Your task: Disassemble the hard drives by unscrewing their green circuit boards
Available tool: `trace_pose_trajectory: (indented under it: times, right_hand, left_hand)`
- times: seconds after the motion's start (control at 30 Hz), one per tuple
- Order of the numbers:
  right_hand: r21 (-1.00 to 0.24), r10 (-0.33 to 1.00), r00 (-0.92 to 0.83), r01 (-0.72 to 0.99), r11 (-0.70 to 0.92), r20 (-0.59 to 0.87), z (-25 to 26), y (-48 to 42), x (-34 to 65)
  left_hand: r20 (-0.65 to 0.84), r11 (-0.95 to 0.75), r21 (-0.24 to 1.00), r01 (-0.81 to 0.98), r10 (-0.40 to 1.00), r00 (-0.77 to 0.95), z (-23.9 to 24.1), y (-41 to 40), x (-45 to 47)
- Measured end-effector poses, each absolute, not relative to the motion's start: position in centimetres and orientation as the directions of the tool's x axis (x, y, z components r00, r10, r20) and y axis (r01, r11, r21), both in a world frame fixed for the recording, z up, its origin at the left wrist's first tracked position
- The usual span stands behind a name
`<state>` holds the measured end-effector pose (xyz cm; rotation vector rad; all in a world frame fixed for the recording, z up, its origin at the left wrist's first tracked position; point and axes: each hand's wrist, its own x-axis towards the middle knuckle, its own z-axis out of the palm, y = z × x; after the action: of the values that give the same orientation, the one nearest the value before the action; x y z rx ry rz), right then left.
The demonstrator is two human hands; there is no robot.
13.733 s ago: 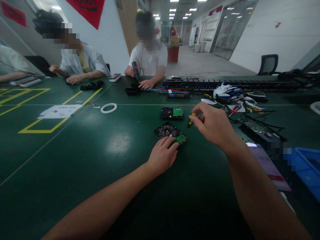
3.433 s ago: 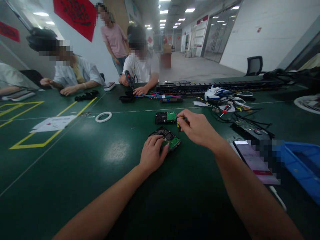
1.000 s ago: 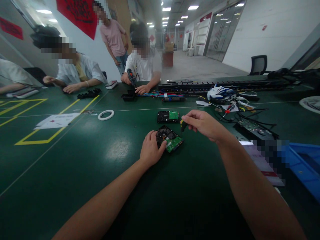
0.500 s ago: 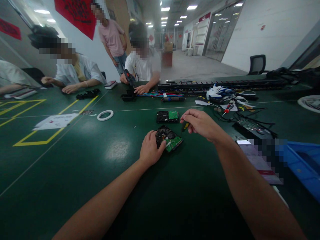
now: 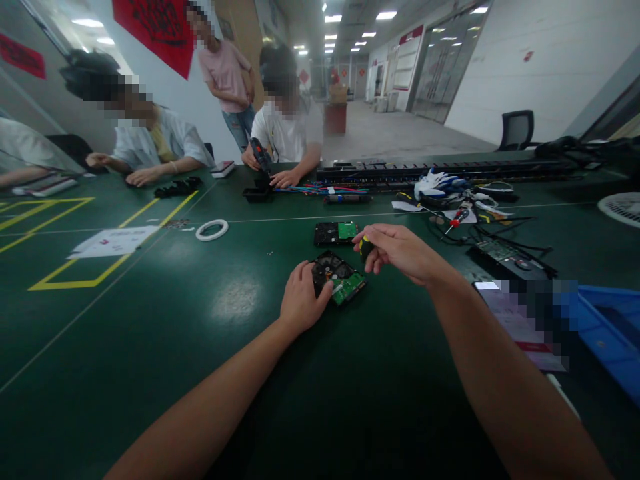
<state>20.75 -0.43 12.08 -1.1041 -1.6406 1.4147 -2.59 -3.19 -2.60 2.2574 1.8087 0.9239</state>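
Observation:
A black hard drive [image 5: 336,272] with a green circuit board lies on the green table [image 5: 200,347] in front of me. My left hand [image 5: 302,299] grips its near left edge, fingers curled over it. My right hand [image 5: 400,250] hovers just right of the drive, pinching a small black-and-yellow screwdriver [image 5: 365,247] whose tip points down toward the board. A second hard drive [image 5: 336,233] with a green board lies just beyond.
Tools, cables, gloves and a red screwdriver [image 5: 457,219] clutter the right. A phone [image 5: 520,323] and blue bin [image 5: 607,327] sit near right. A white tape ring [image 5: 212,230] and paper [image 5: 113,241] lie left. Other people sit and stand across the table.
My right hand has shifted slightly left and turned the screwdriver in its fingers. The left hand stays on the drive.

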Motion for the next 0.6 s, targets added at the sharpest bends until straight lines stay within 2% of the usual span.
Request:
trace_pose_trajectory:
  times: [0.17,0.27,0.37,0.47,0.6]
  right_hand:
    - [-0.998,0.909,-0.417,0.059,-0.003,-0.028,12.1,-0.7,20.4]
    - [-0.996,0.904,-0.427,0.08,0.024,-0.012,12.1,-0.7,20.5]
    - [-0.963,0.918,-0.397,0.235,0.132,0.029,12.0,-0.5,20.8]
    - [-0.858,0.937,-0.33,0.445,0.257,0.109,12.0,-0.3,21.1]
    - [-0.747,0.939,-0.266,0.573,0.335,0.217,12.3,-0.5,21.3]
  left_hand:
    - [0.393,-0.285,0.446,0.848,0.914,0.1,-2.7,-3.1,-2.6]
    - [0.392,-0.285,0.449,0.847,0.914,0.1,-2.6,-3.2,-2.6]
    - [0.385,-0.28,0.445,0.85,0.918,0.101,-2.4,-3.3,-2.5]
    - [0.374,-0.266,0.436,0.86,0.923,0.096,-2.1,-3.4,-2.4]
    - [0.379,-0.226,0.387,0.894,0.923,0.069,-1.5,-4.1,-2.0]
